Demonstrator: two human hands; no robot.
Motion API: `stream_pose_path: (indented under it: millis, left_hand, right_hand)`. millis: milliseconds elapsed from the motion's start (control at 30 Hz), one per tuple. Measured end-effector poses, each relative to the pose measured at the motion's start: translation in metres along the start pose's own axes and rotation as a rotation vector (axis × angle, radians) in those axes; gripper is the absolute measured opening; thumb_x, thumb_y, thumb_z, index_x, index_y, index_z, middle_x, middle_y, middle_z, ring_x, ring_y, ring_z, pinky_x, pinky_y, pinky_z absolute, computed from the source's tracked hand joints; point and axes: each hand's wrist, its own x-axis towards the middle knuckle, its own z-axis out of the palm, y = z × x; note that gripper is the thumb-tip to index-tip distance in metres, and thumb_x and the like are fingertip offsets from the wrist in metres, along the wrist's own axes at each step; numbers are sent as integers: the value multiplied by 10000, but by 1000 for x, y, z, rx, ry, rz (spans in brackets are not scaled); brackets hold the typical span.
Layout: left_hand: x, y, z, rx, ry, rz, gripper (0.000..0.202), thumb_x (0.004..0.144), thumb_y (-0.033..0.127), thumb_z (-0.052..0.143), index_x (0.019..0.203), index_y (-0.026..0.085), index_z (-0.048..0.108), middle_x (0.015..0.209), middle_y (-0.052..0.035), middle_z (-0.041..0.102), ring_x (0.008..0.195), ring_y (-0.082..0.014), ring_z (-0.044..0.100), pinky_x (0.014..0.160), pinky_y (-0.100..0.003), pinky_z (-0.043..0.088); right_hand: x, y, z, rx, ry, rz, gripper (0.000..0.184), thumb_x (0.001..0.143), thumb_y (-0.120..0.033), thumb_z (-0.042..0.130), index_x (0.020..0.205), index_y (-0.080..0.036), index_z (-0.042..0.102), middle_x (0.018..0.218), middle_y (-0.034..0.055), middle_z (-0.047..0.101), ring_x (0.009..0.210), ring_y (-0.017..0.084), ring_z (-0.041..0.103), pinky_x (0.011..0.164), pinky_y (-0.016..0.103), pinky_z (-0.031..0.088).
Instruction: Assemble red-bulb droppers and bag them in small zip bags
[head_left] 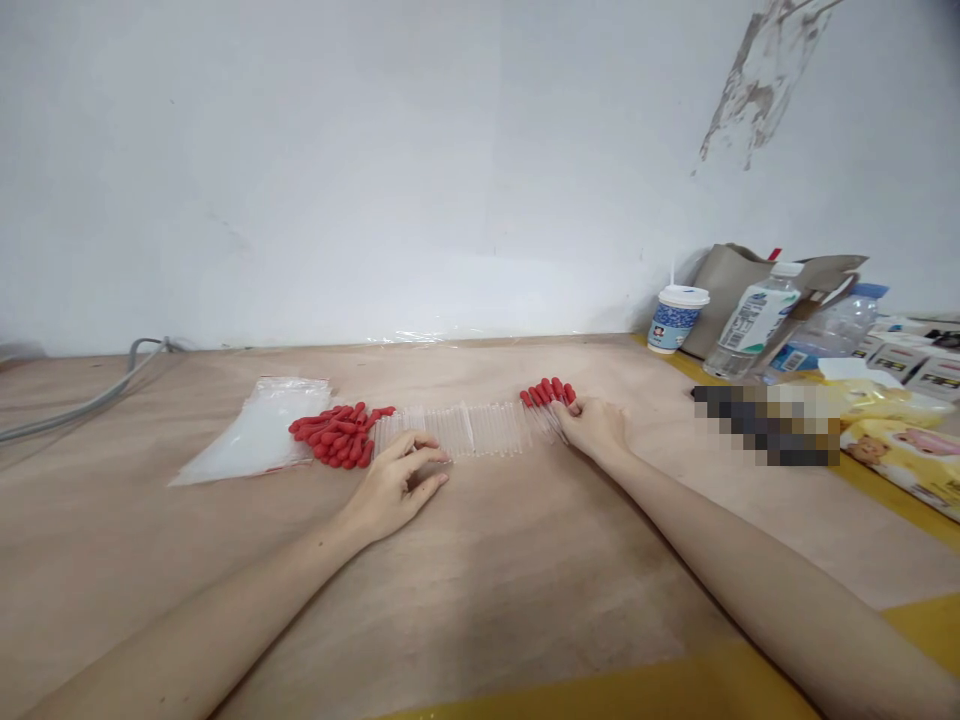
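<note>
A row of clear glass dropper tubes (472, 428) lies across the wooden table (480, 580). A heap of red rubber bulbs (339, 434) sits at the row's left end. Several droppers with red bulbs (547, 393) lie at the right end. My left hand (396, 484) rests on the table with fingers spread, fingertips touching the left part of the tube row. My right hand (596, 425) lies at the right end, its fingers curled against the capped droppers.
A clear plastic bag (259, 438) lies left of the bulbs. A grey cable (90, 400) runs along the far left. At the right stand a paper cup (675, 318), plastic bottles (754, 320), a grey bag (750, 280) and boxes (911, 360). A white wall rises behind.
</note>
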Motion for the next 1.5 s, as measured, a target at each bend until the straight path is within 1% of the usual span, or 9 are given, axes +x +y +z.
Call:
stream_pose_path:
  millis: [233,400,600,767,867,1000,1133,1233,1500]
  left_hand:
    - [-1,-3,1,2,3,1,171,806,203,506,952,191,595,1005,-76,533,887,-175,536,613,-242,491]
    - [0,-2,1,18,17,12,159,809,211,500,925,197,608,986,-70,541,893,-182,535,696,-291,489]
    - [0,-3,1,50,50,8,129,800,242,526,728,182,616,946,-64,545,866,-179,534,738,-323,468]
    - [0,-1,1,26,61,2,226,784,284,546,599,157,524,913,-72,558,808,-171,538,668,-293,477]
    - [1,1,0,24,51,4,192,793,276,531,642,159,544,913,-70,559,799,-167,534,664,-288,473]
    - [2,3,-1,24,27,6,125,805,250,509,760,175,598,912,-64,560,810,-167,534,648,-273,468]
    - [2,3,-1,32,50,7,169,799,257,513,666,165,563,886,-64,565,817,-171,530,689,-293,463]
    - [3,3,0,52,80,2,209,794,268,524,613,163,522,860,-62,565,815,-176,521,711,-313,452]
    - [7,7,-2,108,113,-12,138,829,228,470,796,183,597,855,-49,581,822,-181,519,754,-326,428]
  right_hand:
    - [0,1,0,-1,41,-5,306,747,-462,460,655,-203,594,624,27,619,675,208,565,751,365,276]
    - [-9,-9,1,14,79,-193,283,767,-433,444,702,-209,606,622,7,614,645,176,554,759,357,256]
    - [-18,-27,10,4,34,-276,258,752,-388,469,634,-207,612,599,10,618,646,177,556,757,359,245]
    - [-21,-31,8,-32,-20,-259,198,737,-303,470,635,-200,605,620,19,623,663,181,562,750,357,251]
    - [-23,-30,5,-31,-42,-236,147,704,-270,488,623,-199,588,624,18,622,651,188,562,747,371,260]
    - [-23,-29,6,-21,-17,-222,154,714,-327,507,698,-193,581,647,39,627,654,210,565,743,390,283]
    - [-22,-30,10,-79,-10,-233,219,743,-373,495,694,-181,587,680,74,635,671,226,573,755,410,292]
    - [-23,-33,11,-152,-9,-268,243,765,-343,471,666,-165,603,673,103,635,677,236,573,740,406,301]
    - [-29,-37,13,-298,58,-394,244,809,-232,427,783,-87,622,791,185,622,753,275,552,757,420,287]
